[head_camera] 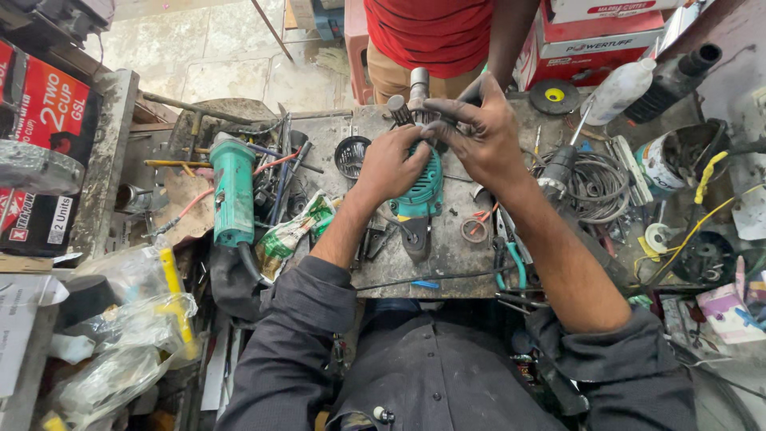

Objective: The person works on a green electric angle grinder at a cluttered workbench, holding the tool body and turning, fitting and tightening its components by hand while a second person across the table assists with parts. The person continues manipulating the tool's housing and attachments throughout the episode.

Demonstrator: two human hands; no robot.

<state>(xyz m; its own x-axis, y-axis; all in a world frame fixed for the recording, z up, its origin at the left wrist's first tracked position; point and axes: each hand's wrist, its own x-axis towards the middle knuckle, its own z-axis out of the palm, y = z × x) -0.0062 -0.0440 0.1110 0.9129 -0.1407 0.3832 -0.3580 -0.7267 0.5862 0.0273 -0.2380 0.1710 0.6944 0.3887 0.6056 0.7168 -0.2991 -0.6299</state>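
A teal angle grinder body (424, 190) lies upright on the grey metal bench plate (447, 255), its cord end toward me. My left hand (392, 164) presses down on its housing, fingers wrapped over the top. At the grinder's front end my right hand (479, 132) closes its fingers around the grey metal gear head (408, 108). A loose metal ring (473, 231) rests on the plate just right of the tool.
A second teal grinder (233, 190) lies at left among screwdrivers and wires. A wire coil (594, 183), pliers (511, 267), a white bottle (618, 89) and a tin (666, 156) crowd the right. A person in a red shirt (435, 32) stands across the bench. Boxes (40, 152) stack at far left.
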